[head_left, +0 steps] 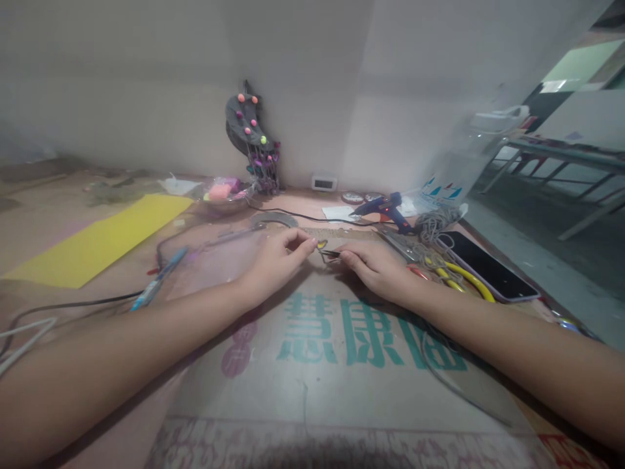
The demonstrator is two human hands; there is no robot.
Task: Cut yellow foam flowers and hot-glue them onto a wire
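Observation:
Over the printed board point(244, 404), my left hand point(280, 260) is closed in a pinch at a small yellow piece edged with grey cord point(321, 245). Facing it, my right hand point(374, 268) is closed around a thin dark tool point(333, 253) that looks like tweezers. The tool's tip meets the grey cord beside the yellow piece. From beneath my right forearm a length of grey cord point(454, 384) trails across the board toward the lower right. My fingers partly hide both held things.
To the right lie a blue glue gun point(385, 210), scissors point(398, 244), a grey yarn bundle point(437, 225), yellow-handled pliers point(469, 279) and a phone point(493, 267). Yellow sheet point(107, 241) and blue pen point(159, 279) lie left. A grey crescent ornament point(239, 124) leans against the wall.

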